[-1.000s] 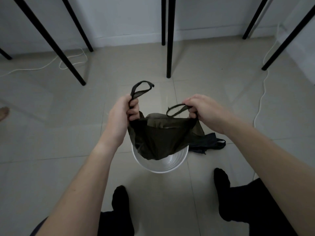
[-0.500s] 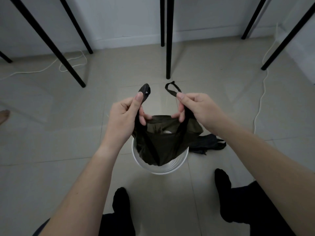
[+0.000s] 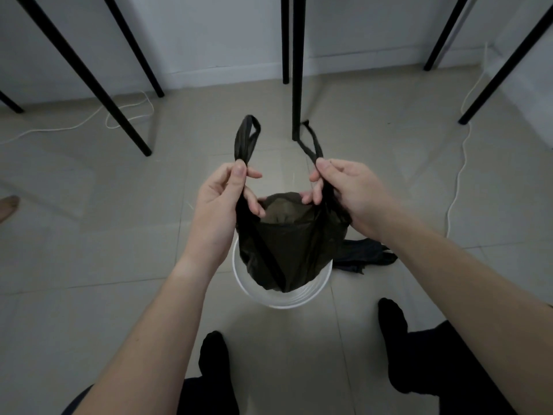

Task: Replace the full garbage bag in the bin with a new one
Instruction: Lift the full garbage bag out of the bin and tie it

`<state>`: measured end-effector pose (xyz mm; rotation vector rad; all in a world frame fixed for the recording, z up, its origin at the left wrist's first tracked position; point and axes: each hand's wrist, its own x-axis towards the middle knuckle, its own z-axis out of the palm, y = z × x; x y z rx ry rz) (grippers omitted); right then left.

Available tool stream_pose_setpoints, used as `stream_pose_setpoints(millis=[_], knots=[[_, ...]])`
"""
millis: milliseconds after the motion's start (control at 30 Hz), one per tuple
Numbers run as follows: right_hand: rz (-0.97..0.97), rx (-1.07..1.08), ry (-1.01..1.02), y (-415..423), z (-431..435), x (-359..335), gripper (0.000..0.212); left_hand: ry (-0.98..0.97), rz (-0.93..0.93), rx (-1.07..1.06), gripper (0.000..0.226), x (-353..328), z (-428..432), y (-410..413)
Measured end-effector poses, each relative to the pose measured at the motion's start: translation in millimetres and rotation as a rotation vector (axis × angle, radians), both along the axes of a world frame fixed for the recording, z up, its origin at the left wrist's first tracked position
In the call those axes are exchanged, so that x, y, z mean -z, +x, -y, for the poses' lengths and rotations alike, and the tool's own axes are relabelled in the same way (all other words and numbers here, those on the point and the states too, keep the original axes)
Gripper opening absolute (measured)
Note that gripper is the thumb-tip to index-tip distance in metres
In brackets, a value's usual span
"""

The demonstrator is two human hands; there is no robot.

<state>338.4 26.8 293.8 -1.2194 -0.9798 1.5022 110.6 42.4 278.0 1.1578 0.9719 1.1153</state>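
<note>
A dark garbage bag (image 3: 287, 250) hangs above a white round bin (image 3: 284, 301) on the floor, its bottom reaching into the bin's mouth. My left hand (image 3: 221, 205) pinches the bag's left handle, whose loop stands up above the fingers. My right hand (image 3: 350, 193) pinches the right handle, which also sticks upward. The bag's mouth is partly open between my hands. A second dark bag (image 3: 365, 254) lies crumpled on the tiles just right of the bin.
Black table legs (image 3: 297, 70) stand ahead and to both sides. A white cable (image 3: 457, 175) runs along the floor on the right, another cable (image 3: 128, 115) on the left. My feet in black socks (image 3: 214, 351) flank the bin. A bare foot (image 3: 7, 205) shows at the left edge.
My hands have come closer together and slid up the handles, which now stand upright. The bag's mouth has narrowed and the bag hangs deeper over the bin.
</note>
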Motion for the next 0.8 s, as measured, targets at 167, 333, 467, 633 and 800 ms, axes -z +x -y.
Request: stream_pose_setpoints(millis=[167,333,467,633,800], knots=[[-0.213,0.046,-0.049,-4.8,-0.2,-0.3,0.037,-0.116,0.117,-0.059,0.042,-6.9,4.7,9.0],[-0.356,-0.023,-0.264,-9.9,3.4,-4.6,0.028,-0.305,0.291,-0.009,0.044,-13.2,6.2,17.6],[-0.295,0.010,-0.240,-6.2,2.7,-1.5,0.022,-0.273,0.268,0.028,0.029,-12.9,4.8,14.8],[-0.077,0.038,-0.165,-5.4,3.2,7.2,0.021,-0.128,0.174,0.066,0.020,-10.2,11.1,16.6],[0.088,-0.023,-0.128,-14.4,5.2,12.5,0.028,-0.071,0.059,0.097,0.025,-4.4,11.1,21.0]])
